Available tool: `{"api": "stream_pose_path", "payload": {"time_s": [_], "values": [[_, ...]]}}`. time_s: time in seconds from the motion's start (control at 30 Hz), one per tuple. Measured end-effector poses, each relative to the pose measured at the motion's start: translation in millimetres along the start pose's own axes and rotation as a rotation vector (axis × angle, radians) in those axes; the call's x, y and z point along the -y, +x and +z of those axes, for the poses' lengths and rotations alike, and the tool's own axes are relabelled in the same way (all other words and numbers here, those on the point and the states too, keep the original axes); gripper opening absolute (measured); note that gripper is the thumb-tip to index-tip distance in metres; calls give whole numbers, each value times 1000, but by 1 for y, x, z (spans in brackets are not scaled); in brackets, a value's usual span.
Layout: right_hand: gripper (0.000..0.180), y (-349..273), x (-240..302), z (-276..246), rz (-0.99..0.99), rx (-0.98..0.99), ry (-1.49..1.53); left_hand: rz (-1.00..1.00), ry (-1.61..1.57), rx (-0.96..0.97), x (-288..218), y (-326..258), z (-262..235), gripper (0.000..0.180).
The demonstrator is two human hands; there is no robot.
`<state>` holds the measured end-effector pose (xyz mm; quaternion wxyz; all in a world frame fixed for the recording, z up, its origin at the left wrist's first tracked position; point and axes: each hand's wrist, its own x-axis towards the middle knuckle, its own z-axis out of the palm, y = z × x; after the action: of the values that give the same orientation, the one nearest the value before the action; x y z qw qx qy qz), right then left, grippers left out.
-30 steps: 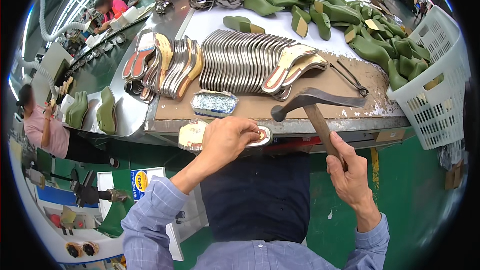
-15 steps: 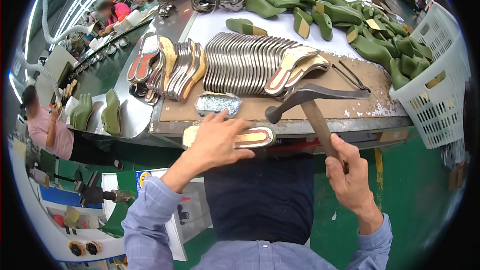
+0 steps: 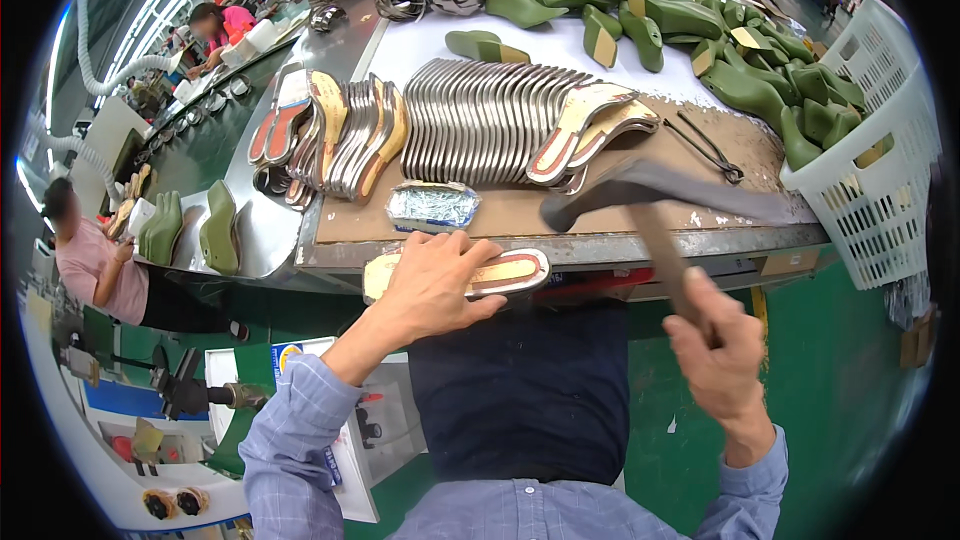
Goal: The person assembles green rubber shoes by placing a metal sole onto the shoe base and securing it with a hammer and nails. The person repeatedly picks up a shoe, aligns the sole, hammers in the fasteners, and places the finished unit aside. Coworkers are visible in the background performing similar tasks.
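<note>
Hammer (image 3: 660, 243) sits in my right hand (image 3: 725, 350), fingers clamped round the wooden handle, the dark head blurred and clear of everything below it. My left hand (image 3: 430, 285) lies over the pale sole piece (image 3: 515, 272), fingers across it and thumb apart on the near side; whether they grip its edges or only press down, I cannot tell.

The sole piece is at the front edge of the bench (image 3: 340, 225), above my lap, its red-bordered end showing past my thumb and its other end just past my wrist side. I judge this one to be partway through: it is under my palm, not set among the others. What is fixed in it so far is too small to see, and my hand hides its middle.

Just beyond it sits a packet of small silvery pieces (image 3: 433, 207), looking well filled. Behind stands a long row of soles (image 3: 480, 125); whether these are done or waiting, I can't say. The heap of green lasts (image 3: 690, 20) suggests plenty is left. Pincers (image 3: 712, 150) lie unused on the right.
</note>
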<state>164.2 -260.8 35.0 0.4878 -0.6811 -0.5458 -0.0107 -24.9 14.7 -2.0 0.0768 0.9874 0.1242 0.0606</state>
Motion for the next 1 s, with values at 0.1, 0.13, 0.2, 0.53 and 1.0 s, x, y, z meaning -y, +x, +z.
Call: {"api": "stream_pose_path", "payload": {"time_s": [0.1, 0.13, 0.2, 0.53, 1.0], "values": [[47, -6, 3, -6, 21, -139, 251, 13, 2, -26, 1, 0, 3, 53], [49, -2, 4, -4, -11, -132, 254, 13, 10, -16, 0, 1, 2, 53], [51, 5, 0, 7, -91, -4, 92, 30, 13, -19, 2, 4, 4, 53], [46, 3, 7, -9, -81, -336, 262, 6, 10, -46, -3, 1, 2, 50], [47, -19, -18, 54, -7, 120, -12, -17, 11, -1, -8, 4, -2, 53]]}}
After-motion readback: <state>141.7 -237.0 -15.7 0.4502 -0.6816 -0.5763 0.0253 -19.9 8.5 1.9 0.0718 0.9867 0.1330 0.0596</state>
